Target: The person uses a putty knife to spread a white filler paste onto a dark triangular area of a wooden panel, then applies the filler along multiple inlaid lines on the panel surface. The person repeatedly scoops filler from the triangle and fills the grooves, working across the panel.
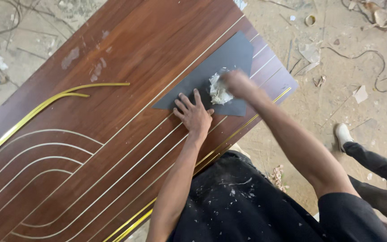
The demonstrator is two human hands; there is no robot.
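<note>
Head view: left hand (194, 114) lies flat, fingers spread, holding nothing, on dark triangular sheet (218, 80) atop brown grooved wooden panel (126, 58). Right hand (236, 83), grip closed around white crumpled rag (219, 91), presses it on the sheet. Loose gold trim strip (45, 105) lies left.

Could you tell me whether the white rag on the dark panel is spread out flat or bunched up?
Bunched up. The white rag forms a crumpled wad under the right hand on the dark panel; no flat edges show.

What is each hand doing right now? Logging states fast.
Left hand: open, pressed flat on the dark sheet.
Right hand: closed on the white rag, against the sheet.
</note>
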